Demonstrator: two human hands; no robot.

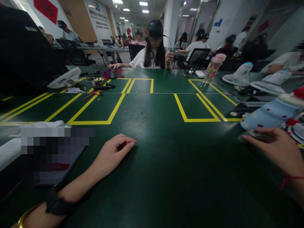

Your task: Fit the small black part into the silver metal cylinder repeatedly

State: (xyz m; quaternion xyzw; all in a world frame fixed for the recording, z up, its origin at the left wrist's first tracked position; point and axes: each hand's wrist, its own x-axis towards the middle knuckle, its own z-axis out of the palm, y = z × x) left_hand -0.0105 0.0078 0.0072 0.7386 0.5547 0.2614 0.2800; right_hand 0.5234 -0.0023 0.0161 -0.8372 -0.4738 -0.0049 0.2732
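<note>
My left hand (pixel 113 154) rests on the green table (pixel 166 152), fingers curled loosely together with nothing in them. A black band and a gold bangle circle that wrist. My right hand (pixel 276 148) lies at the right edge with a red string on the wrist. Its fingers reach onto a flat dark object (pixel 255 134) that I cannot make out. Just beyond it lies a light blue stuffed toy with red dots (pixel 270 114).
A tablet (pixel 57 164) lies left of my left hand. Yellow tape boxes (pixel 197 107) mark the table. Small fans (pixel 64 78), wires and coloured parts (pixel 104 80), and a water bottle (pixel 213 68) stand farther off. A person in a white shirt (pixel 153 57) sits across.
</note>
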